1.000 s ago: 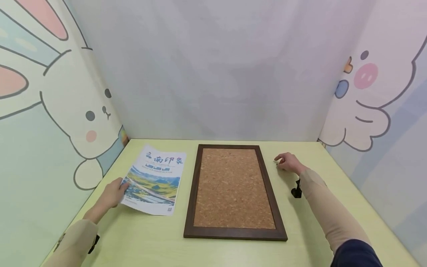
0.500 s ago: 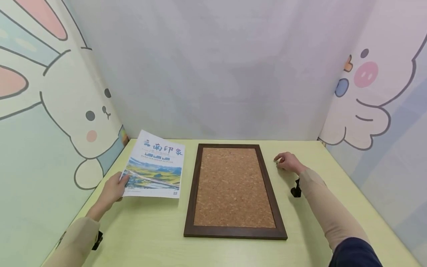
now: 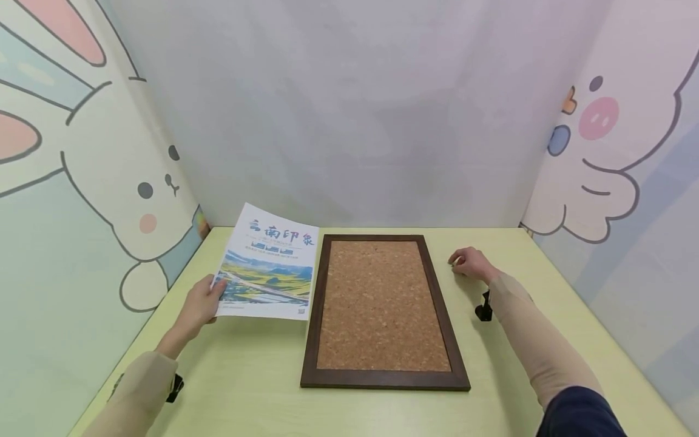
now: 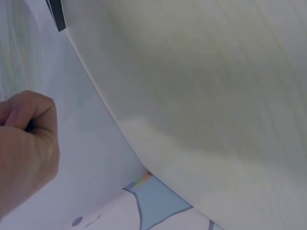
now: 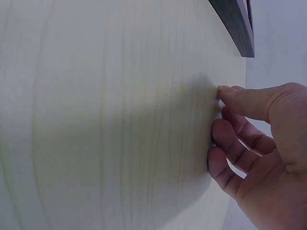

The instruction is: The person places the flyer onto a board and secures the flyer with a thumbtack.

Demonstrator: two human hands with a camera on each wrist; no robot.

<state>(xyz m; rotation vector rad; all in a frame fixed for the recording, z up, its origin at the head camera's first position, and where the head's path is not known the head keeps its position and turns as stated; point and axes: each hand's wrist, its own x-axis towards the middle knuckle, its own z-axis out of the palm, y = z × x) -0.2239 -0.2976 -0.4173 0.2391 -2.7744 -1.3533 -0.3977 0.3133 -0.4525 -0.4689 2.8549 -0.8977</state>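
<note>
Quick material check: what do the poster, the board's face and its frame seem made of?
Poster: probably thin printed paper; its top edge curves slightly.
Board face: looks like cork, matte, with speckled brown grain.
Frame: perhaps wood, smooth; its even dark brown leaves plastic possible.

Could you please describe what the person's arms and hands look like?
The left hand and right hand are bare, with no gloves. The left sleeve and right sleeve are beige; higher up the right one, dark navy cloth shows. A small black device sits at the end of each beige sleeve.
</note>
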